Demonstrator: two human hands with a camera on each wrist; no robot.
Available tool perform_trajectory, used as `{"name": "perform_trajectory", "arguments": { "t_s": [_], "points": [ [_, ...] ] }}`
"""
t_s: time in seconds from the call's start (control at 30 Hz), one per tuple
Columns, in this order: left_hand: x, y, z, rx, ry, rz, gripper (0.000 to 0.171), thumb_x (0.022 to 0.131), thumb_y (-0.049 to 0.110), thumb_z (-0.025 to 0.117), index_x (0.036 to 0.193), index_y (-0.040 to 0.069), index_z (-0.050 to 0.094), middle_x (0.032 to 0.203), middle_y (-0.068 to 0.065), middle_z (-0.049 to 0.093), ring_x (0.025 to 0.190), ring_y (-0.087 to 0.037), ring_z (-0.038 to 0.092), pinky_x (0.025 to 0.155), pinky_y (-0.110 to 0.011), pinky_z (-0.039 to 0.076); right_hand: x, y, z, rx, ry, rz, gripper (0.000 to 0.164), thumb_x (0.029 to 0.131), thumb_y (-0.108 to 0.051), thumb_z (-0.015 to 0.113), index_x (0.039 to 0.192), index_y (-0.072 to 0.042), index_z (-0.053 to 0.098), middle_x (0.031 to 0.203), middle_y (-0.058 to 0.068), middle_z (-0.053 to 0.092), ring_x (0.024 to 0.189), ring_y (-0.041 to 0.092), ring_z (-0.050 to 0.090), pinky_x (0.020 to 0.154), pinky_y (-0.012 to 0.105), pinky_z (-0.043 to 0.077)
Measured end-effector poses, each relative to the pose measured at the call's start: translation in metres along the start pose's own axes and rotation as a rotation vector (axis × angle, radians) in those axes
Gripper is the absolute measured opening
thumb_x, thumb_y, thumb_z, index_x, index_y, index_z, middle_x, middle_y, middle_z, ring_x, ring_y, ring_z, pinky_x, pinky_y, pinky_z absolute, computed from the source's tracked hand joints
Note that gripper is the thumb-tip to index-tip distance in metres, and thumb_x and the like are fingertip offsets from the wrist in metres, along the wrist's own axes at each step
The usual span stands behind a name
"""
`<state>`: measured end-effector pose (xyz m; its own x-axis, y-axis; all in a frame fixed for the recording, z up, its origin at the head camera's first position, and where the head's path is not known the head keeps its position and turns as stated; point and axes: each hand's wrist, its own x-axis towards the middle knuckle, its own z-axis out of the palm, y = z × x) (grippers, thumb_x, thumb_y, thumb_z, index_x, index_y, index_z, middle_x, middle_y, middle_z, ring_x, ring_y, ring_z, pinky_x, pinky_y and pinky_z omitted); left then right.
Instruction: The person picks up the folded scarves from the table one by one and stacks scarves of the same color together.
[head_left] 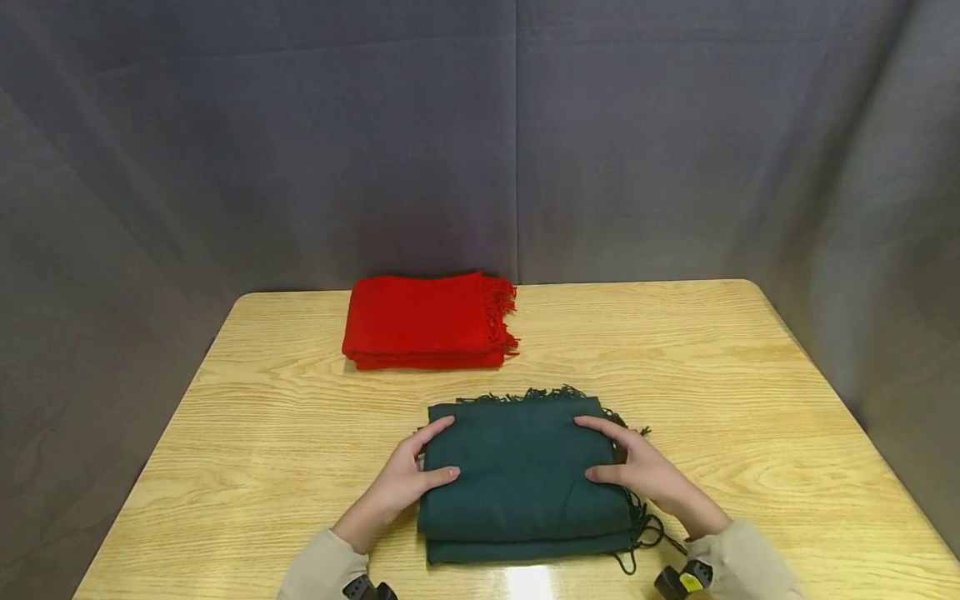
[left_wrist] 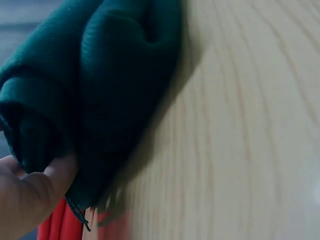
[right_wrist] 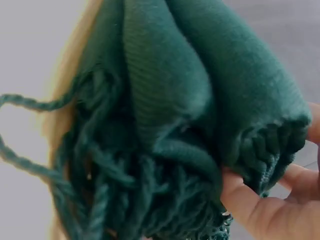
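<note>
A dark green fringed scarf (head_left: 522,471), folded into a thick rectangle, lies near the front of the table. My left hand (head_left: 402,477) grips its left side, thumb and a finger apart on the top and the rest hidden at the edge. In the left wrist view, a digit reaches into the end of the fold. On the fringed right side, my right hand (head_left: 647,471) holds the upper layer the same way. The right wrist view shows my fingers around that layer (right_wrist: 250,85), above the dangling fringe (right_wrist: 100,165).
Behind the green scarf, a folded red scarf (head_left: 420,315) lies toward the back left, its fringe facing right. The pale wooden table (head_left: 750,400) extends to both sides. A grey curtain (head_left: 637,150) hangs along the table's back edge and sides.
</note>
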<state>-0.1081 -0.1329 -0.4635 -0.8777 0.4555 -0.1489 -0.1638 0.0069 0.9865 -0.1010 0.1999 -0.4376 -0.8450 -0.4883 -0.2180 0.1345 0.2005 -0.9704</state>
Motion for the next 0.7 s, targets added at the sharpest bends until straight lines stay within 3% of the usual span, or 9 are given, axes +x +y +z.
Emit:
{"name": "perform_trajectory", "arguments": {
  "t_s": [0.27,0.5,0.63,0.7],
  "points": [
    [-0.004,0.001,0.0,0.113,0.046,0.062,0.068,0.081,0.0,0.065,0.139,0.003,0.032,0.134,-0.026,0.038,0.106,-0.036,0.055,0.076,-0.038,0.051,-0.003,0.007,-0.001,-0.007,0.036,-0.034,0.069,0.083,-0.008,0.065,0.141,-0.002,0.028,0.127,0.034,0.035,0.108,0.039,0.05,0.077,0.039,0.05],
    [-0.014,0.004,-0.014,0.293,0.109,0.143,0.067,0.079,0.001,0.068,0.137,0.002,0.035,0.114,-0.021,0.047,0.081,-0.023,0.063,0.065,-0.032,0.053,-0.012,0.006,-0.005,-0.163,0.166,-0.065,0.065,0.082,-0.012,0.066,0.138,-0.003,0.034,0.119,0.027,0.038,0.085,0.025,0.051,0.064,0.033,0.049],
    [-0.019,0.004,-0.021,0.308,0.124,0.124,0.067,0.079,0.004,0.069,0.137,0.005,0.035,0.115,-0.021,0.047,0.08,-0.021,0.061,0.058,-0.035,0.053,-0.017,0.006,-0.007,-0.165,0.202,-0.094,0.066,0.082,-0.008,0.066,0.138,-0.001,0.032,0.117,0.027,0.039,0.081,0.022,0.052,0.059,0.035,0.05],
    [-0.02,0.004,-0.024,0.289,0.112,0.093,0.069,0.079,0.006,0.069,0.138,0.007,0.034,0.117,-0.022,0.046,0.082,-0.023,0.061,0.059,-0.036,0.053,-0.019,0.006,-0.008,-0.201,0.216,-0.097,0.067,0.082,-0.01,0.066,0.139,-0.003,0.031,0.116,0.026,0.041,0.083,0.023,0.053,0.062,0.035,0.051]
  ]
}}
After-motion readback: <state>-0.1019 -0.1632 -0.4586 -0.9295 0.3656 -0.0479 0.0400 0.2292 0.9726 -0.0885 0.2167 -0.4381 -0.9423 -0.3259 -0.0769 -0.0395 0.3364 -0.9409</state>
